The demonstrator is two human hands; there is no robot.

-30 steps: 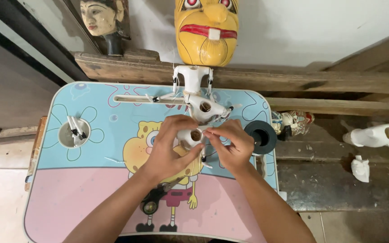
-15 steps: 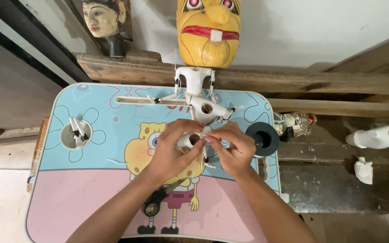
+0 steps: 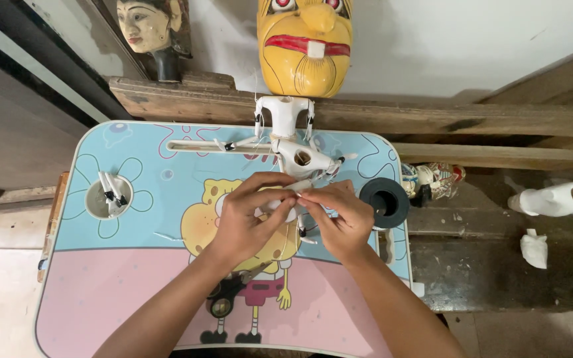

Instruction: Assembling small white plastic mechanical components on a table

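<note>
Left hand (image 3: 250, 215): fingers curled round a small white piece (image 3: 280, 211), held above mid-table. Right hand (image 3: 339, 215): fingertips pinched on the same piece, touching the left. Beyond both hands: white figure body (image 3: 300, 158); black ring (image 3: 384, 202) just right of the right hand. Open room lay toward the pink near edge of the cartoon-printed table (image 3: 101, 292). Yellow mask (image 3: 305, 43) stood against the wall.

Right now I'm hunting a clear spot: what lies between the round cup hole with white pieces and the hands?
Head view: only bare printed tabletop between cup hole and left hand.
</note>
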